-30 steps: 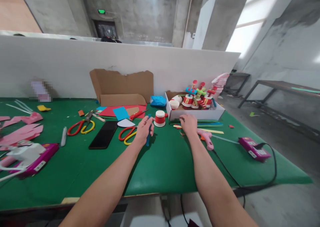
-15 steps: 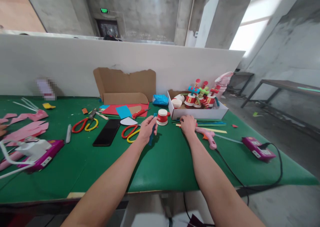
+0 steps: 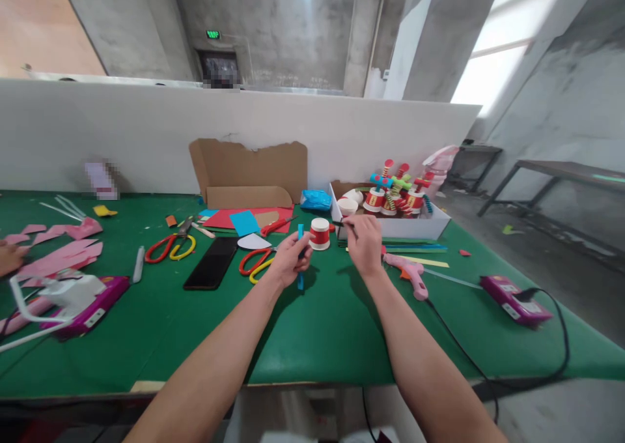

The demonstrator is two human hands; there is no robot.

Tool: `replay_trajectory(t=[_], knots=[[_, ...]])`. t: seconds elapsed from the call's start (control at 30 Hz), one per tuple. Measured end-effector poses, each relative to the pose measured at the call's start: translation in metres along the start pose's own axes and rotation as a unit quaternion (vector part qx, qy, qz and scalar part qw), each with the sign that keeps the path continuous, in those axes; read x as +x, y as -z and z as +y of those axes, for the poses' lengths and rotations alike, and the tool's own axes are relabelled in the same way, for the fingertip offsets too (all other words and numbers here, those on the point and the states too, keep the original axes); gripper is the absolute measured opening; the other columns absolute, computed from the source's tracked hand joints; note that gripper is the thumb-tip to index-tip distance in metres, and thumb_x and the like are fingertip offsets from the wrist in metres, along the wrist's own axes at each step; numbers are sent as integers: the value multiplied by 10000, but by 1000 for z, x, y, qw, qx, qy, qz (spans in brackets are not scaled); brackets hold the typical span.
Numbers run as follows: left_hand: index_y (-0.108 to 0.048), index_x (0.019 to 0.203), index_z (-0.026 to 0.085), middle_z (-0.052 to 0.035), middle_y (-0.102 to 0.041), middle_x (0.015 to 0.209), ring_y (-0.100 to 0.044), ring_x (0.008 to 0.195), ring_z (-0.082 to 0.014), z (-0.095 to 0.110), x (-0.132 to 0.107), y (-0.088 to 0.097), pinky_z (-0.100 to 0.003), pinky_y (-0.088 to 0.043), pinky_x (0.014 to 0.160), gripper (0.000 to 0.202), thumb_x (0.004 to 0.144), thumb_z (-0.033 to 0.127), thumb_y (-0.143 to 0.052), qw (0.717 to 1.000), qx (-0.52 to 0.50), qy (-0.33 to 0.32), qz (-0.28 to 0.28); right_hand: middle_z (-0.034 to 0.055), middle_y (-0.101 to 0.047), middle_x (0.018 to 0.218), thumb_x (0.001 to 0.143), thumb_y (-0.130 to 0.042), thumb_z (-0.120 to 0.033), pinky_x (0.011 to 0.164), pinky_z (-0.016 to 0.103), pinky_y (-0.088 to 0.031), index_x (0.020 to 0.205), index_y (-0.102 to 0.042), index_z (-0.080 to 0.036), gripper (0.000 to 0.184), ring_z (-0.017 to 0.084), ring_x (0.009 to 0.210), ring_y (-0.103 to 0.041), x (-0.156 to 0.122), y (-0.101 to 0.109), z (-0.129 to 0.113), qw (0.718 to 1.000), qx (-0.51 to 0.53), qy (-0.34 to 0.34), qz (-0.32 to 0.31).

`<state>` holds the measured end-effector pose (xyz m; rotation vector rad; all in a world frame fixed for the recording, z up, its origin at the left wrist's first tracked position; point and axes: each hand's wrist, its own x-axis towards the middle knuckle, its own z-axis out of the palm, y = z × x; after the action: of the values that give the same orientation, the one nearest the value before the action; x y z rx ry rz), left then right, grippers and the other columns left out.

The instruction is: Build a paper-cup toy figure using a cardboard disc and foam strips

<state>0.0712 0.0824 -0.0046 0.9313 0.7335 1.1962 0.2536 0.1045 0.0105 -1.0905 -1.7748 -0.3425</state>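
Observation:
My left hand [image 3: 291,259] is closed around a blue paper strip [image 3: 301,280], which stands roughly upright and sticks out above and below the fingers. Just beyond it, a red and white paper cup [image 3: 319,234] sits upside down on the table. My right hand [image 3: 364,242] is raised a little over the table, fingers pinched on a thin dark strip [image 3: 338,223] whose end points left; most of it is hidden. Beneath and beside this hand lie several coloured paper strips [image 3: 415,247]. A pink glue gun [image 3: 413,275] rests to its right.
A white box [image 3: 415,228] holds cups with decorated figures. Left of my hands are scissors [image 3: 254,267], a phone [image 3: 211,264], another pair of scissors [image 3: 168,247] and coloured paper [image 3: 244,223]. Purple power strips [image 3: 515,303] lie at both sides. Another person's hand [image 3: 10,258] shows at far left.
My right hand has lifted from the pile of strips and moved slightly left, now with a thin dark strip in its fingers. My left hand has turned the blue strip more upright.

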Motion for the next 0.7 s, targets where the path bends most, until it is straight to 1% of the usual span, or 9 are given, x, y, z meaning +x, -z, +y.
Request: replay_trajectory(t=[0.17,0.23,0.3,0.37,0.47,0.5,0.57,0.63,0.7], knots=[[-493,645,140,25,-491,486,-241,297,0,8,-2,3,-144,-127,317,526,731,652,-577,987,-54,138,-58,30,-715,924,902,-494,-157,825,330,-361,902,-645,-217,163,184,916,-549,-5,0,-42,987,67,145,-29],[-472,640,152,26,-496,487,-258,302,-7,8,-2,5,-146,-139,322,473,704,591,-638,985,-66,150,-59,19,-722,930,900,-495,-147,839,324,-370,909,-652,-223,175,175,931,-553,-8,-3,-48,979,87,180,-44],[-461,653,162,55,-466,469,-260,308,-8,6,-1,7,-144,-158,328,405,637,459,-735,990,-76,112,-47,11,-725,931,898,-497,-149,851,327,-375,907,-657,-232,180,172,936,-556,-10,-5,-50,974,109,188,-65],[-458,658,164,87,-415,449,-245,313,-3,5,0,7,-141,-168,333,395,583,372,-786,995,-72,60,-30,21,-717,966,886,-523,-182,870,342,-380,902,-659,-232,146,182,956,-558,-12,-5,-50,976,146,143,-74],[-447,630,162,107,-370,448,-221,314,7,5,1,4,-143,-154,332,428,568,387,-805,999,-46,-6,18,64,-690,1006,856,-567,-316,836,357,-425,944,-640,-210,156,198,913,-580,-15,-7,-45,963,255,-76,-29],[-446,618,160,110,-361,448,-215,315,10,5,1,2,-145,-147,332,440,566,406,-807,999,-35,-20,35,72,-686,990,851,-561,-376,804,354,-445,956,-634,-203,215,197,874,-590,-16,-8,-44,936,307,-168,-22],[-456,602,158,115,-339,435,-216,316,9,4,0,-2,-150,-137,334,456,551,439,-811,997,-10,-41,61,72,-689,929,837,-533,-494,745,341,-471,960,-637,-196,339,193,805,-607,-17,-12,-40,850,420,-314,-48],[-477,594,155,115,-327,414,-237,319,2,1,-2,-6,-156,-138,341,463,531,468,-812,996,22,-50,70,70,-697,880,796,-533,-589,734,337,-482,949,-655,-192,442,195,782,-622,-14,-15,-37,761,519,-377,-94],[-495,586,153,107,-345,402,-265,321,-6,-4,-3,-11,-164,-144,347,462,519,486,-809,995,65,-44,69,63,-703,858,735,-580,-634,733,337,-491,971,-659,-194,505,194,764,-631,-11,-18,-34,706,581,-393,-97]])
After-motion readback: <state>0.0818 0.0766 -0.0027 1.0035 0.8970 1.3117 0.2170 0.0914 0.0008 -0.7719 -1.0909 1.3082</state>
